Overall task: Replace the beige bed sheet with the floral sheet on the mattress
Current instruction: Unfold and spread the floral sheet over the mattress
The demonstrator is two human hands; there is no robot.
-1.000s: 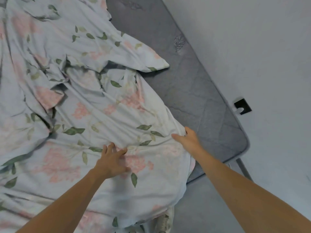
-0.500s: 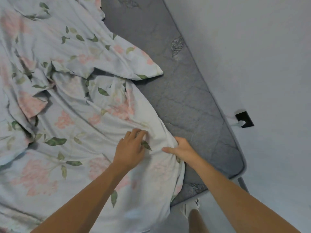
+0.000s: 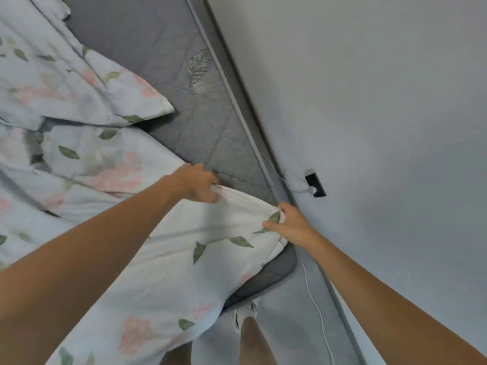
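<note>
A pale wall (image 3: pixel 369 101) fills the frame from 12 to 4 o'clock, meeting a grey quilted mattress (image 3: pixel 168 75) that runs along its foot from 11 o'clock down toward the centre. A black wall socket (image 3: pixel 315 185) sits on the wall just right of centre, with a white cable (image 3: pixel 317 309) trailing down over the floor toward 5 o'clock. The floral sheet (image 3: pixel 110 180), pale with pink blooms and green leaves, lies rumpled over the mattress from 9 o'clock to 6 o'clock, leaving the strip of mattress by the wall bare. The left hand (image 3: pixel 199 185), near the centre, has its fingers curled tight around the sheet's edge, gripping a bunched fold. The right hand (image 3: pixel 292 225), just beside the mattress corner at about 4 o'clock from centre, pinches the sheet's corner between thumb and fingers. The cloth is stretched between the two hands. At 6 o'clock a bare leg and a white shoe (image 3: pixel 246 310) stand on the floor next to the mattress end.
</note>
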